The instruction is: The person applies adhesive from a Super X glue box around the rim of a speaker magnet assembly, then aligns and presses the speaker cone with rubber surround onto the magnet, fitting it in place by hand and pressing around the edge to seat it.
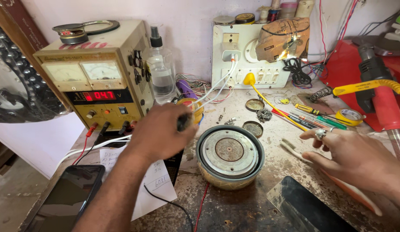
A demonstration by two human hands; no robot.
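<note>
Centre frame: I see the left hand (159,131) with fingers clamped on a dark-handled tool (183,121), just left of the round speaker (229,155) sitting on the surface (238,210). Right hand (352,157), right of frame: fingers apart, gripping nothing, over a toothbrush (291,149). Power supply (94,75) upper left.

A beige bench power supply (97,81), a clear spray bottle (160,71) and a dark phone (67,195) sit about.
</note>
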